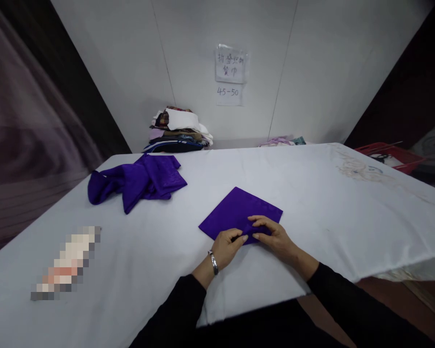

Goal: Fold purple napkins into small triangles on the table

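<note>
A purple napkin (235, 208), folded into a flat diamond, lies on the white-covered table in front of me. My left hand (225, 249) wears a silver bracelet at the wrist and pinches the napkin's near edge, thumb and fingers closed. Just to its right, my right hand (277, 240) has its thumb and curled fingers on the same near corner, gripping the cloth. The two thumbs almost meet there, and the fingertips partly cover that corner. Farther back on the left lies a crumpled heap of purple cloth (145, 181), touched by neither hand.
A white cloth covers the table (311, 193). Behind its far edge are a stack of folded clothes (181, 128) and a low pile of fabric (281, 140). A blurred-out object (67, 263) lies at left. A red basket (408, 162) stands beyond the right edge.
</note>
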The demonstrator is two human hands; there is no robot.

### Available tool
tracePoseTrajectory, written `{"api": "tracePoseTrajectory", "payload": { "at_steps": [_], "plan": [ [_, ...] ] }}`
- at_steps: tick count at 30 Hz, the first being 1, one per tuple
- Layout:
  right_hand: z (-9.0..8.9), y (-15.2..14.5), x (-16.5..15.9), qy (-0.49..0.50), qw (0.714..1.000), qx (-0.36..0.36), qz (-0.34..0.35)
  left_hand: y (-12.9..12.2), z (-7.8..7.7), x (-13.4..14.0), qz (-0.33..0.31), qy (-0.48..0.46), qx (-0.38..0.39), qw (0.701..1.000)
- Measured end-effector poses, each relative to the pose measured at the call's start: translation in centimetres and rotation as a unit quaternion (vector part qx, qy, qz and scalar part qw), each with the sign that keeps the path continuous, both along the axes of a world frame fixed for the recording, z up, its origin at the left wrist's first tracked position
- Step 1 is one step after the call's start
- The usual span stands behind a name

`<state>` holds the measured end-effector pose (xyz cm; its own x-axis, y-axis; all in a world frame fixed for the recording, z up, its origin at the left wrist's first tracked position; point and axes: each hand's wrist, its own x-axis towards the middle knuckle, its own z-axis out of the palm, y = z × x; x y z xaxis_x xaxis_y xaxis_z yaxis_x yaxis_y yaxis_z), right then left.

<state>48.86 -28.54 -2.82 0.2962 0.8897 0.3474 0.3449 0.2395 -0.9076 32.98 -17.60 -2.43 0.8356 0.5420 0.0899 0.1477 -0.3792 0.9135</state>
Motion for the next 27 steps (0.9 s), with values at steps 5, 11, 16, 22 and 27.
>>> {"api": "tracePoseTrajectory", "payload": {
  "at_steps": [5, 11, 16, 22, 27],
  "plan": [
    [-0.2, -0.1, 0.2, -0.006, 0.998, -0.061, -0.003, -0.3, -0.2, 0.0, 0.005, -0.003, 0.018, 1.000],
    [0.0, -0.4, 0.1, -0.010, 0.992, -0.117, 0.038, 3.0, 0.8, -0.2, 0.088, 0.029, 0.100, 0.991],
    [0.2, -0.4, -0.2, -0.044, 0.990, -0.106, 0.077, 7.4, 1.5, 0.9, 0.200, 0.249, 0.268, 0.909],
    [0.2, 0.1, 0.4, -0.092, 0.983, -0.111, 0.117, 9.2, 0.6, 2.7, 0.194, 0.273, 0.255, 0.907],
    [0.8, 4.5, 1.1, -0.152, 0.980, -0.069, 0.111, 13.5, 0.9, 2.7, 0.255, 0.256, 0.251, 0.898]
  ]
}}
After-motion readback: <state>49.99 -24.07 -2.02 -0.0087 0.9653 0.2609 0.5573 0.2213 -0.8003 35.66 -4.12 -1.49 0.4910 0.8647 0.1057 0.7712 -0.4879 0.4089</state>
